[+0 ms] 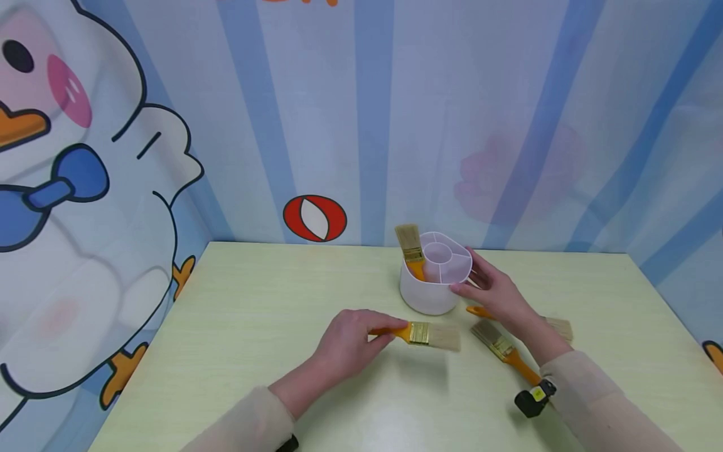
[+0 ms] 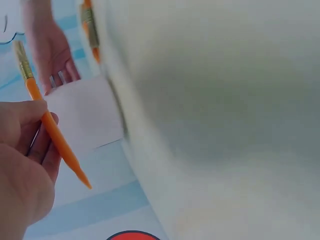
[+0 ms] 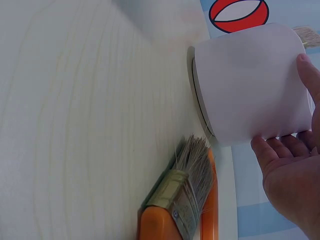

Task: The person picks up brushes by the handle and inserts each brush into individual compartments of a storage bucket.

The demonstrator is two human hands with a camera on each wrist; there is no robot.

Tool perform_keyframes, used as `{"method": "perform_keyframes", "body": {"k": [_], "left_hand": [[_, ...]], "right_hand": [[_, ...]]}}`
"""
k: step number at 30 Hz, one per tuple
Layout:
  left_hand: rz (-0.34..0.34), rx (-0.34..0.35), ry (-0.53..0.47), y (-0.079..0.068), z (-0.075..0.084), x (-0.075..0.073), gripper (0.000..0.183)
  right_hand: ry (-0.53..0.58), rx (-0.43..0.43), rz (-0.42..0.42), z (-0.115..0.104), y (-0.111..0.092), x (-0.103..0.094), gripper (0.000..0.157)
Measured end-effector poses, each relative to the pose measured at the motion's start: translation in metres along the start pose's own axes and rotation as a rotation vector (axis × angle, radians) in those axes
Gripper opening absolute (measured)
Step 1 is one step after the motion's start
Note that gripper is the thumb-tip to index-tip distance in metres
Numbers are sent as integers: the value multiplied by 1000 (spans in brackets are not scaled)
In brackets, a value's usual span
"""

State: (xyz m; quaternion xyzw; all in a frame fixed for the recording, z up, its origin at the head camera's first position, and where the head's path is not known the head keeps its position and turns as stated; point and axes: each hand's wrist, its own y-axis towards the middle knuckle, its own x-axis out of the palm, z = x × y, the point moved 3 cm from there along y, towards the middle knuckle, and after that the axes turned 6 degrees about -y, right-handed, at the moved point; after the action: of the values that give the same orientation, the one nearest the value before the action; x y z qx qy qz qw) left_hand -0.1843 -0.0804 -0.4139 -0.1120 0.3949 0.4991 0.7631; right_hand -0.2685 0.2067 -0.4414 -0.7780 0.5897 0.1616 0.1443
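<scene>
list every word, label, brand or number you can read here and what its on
No text can be read in any view.
Orange marks at the top of the backdrop: cut off, cannot tell if they are letters.
Yellow patch on the black device by the right sleeve: too small to read.
Brush in the left hand, white container: no lettering visible.

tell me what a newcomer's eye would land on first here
A large cartoon bird on the backdrop fills the head view's left side. Near the back of the table stands a white divided container, one brush leaning in it, the right hand holding its side. Nearer the viewer, the left hand grips a second brush.
</scene>
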Motion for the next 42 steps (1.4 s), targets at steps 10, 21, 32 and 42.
{"method": "perform_keyframes", "body": {"k": [10,21,32,42], "left_hand": [[188,-184,-329,31,7,-17,31],[301,-248,-612,78,24,-19,31],[415,-308,-790,122,49,-13,27],[469,-272,-934,151,54,-7,27]], "right_hand": [[36,-8,-18,3,-3,-4,91],[15,-18,-7,4,-4,-5,90],[34,-16,-4,5,-2,-6,90],[44,-6,-14,6,2,-4,91]]}}
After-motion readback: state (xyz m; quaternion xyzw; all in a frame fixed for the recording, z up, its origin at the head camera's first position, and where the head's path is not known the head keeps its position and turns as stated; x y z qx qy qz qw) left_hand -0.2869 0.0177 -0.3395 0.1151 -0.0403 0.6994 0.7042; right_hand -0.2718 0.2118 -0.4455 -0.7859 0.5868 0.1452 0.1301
